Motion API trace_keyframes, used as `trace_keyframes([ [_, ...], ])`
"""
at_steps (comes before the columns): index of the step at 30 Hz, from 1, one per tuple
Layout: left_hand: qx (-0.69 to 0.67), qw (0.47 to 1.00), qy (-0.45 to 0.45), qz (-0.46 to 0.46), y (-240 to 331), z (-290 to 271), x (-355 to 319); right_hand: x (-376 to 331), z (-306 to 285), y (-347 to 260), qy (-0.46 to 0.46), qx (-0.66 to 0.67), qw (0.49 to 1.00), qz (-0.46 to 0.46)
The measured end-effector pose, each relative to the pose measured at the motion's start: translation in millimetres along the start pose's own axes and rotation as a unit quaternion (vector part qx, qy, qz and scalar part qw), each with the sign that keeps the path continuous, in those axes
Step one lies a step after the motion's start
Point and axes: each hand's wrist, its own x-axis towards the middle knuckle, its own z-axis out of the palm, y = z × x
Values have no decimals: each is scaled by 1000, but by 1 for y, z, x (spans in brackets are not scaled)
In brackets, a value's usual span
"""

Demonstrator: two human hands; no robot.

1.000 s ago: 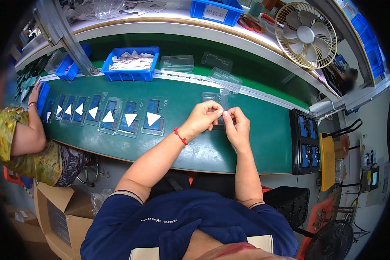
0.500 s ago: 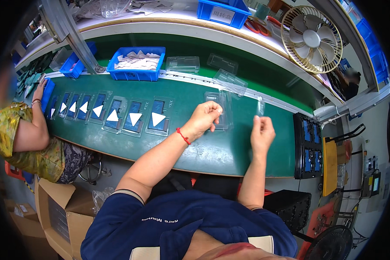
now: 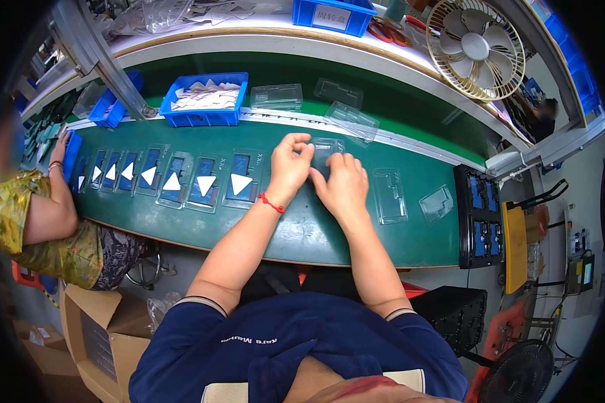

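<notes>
Both hands, left hand [image 3: 290, 166] and right hand [image 3: 343, 186], grip a clear plastic tray [image 3: 327, 149]

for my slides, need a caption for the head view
Both hands, left hand and right hand, press a clear plastic tray on the green belt.

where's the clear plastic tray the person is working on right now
In the head view, the clear plastic tray lies on the green belt just above centre, under the fingers of the left hand and right hand.
</notes>
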Motion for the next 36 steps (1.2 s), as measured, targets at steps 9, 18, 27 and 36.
trace_keyframes([
  [9, -76, 972, -107, -195, 16, 3, -8, -6, 8, 22, 15, 295, 951, 94],
  [18, -170, 953, -148, -202, 8, -7, 2, -9, 8, 35, 39, 491, 841, 225],
  [27, 234, 964, 84, 100, -3, -16, 24, -11, 1, 39, 31, 475, 848, 232],
  [36, -171, 943, -232, -166, 5, 4, -19, -24, 3, 23, 36, 385, 914, 118],
])
